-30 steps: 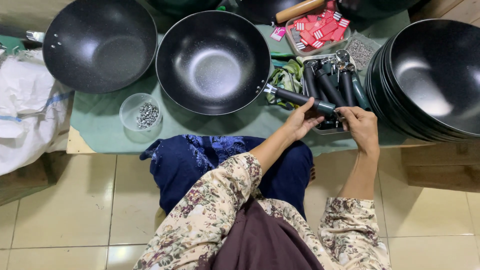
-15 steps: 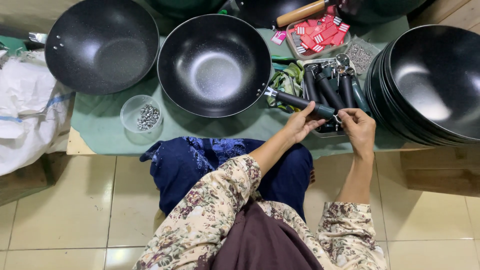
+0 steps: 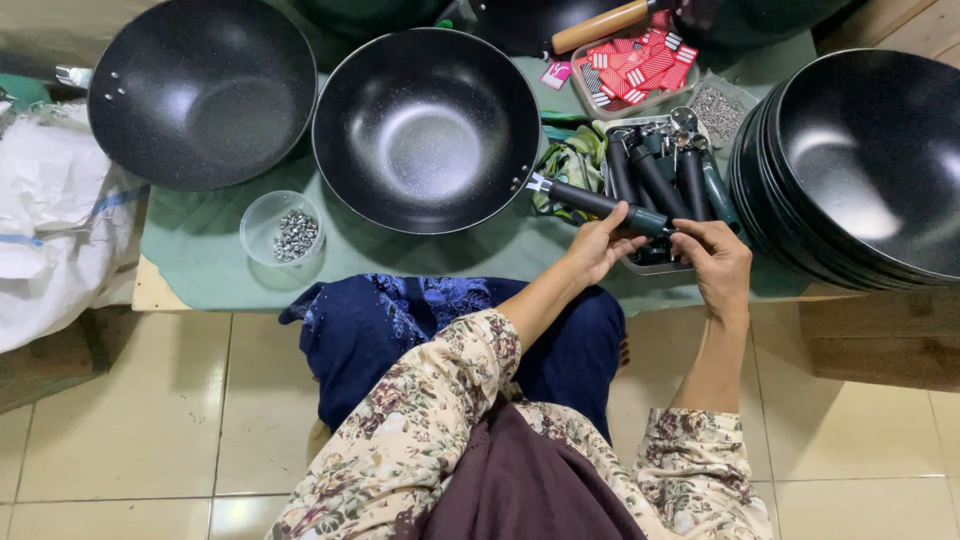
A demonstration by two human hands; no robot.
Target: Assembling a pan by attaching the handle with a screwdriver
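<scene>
A black wok (image 3: 428, 125) sits in the middle of the green-covered table (image 3: 200, 270). A dark handle (image 3: 590, 200) reaches from its right rim, a metal bracket at the rim end. My left hand (image 3: 600, 245) grips this handle near its outer end. My right hand (image 3: 715, 262) holds the handle's tip just right of it, over a metal tray of spare dark handles (image 3: 665, 165). Both sleeves are floral.
Another black wok (image 3: 205, 90) lies at the left. A stack of woks (image 3: 860, 165) stands at the right. A clear cup of screws (image 3: 285, 232), a tray of red tags (image 3: 640, 65), a bag of small screws (image 3: 715, 105), a wooden-handled pan (image 3: 600, 25) and a white sack (image 3: 55, 220) surround them.
Both hands have stayed on the handle at the wok's rim; the view has shifted slightly, with little other movement.
</scene>
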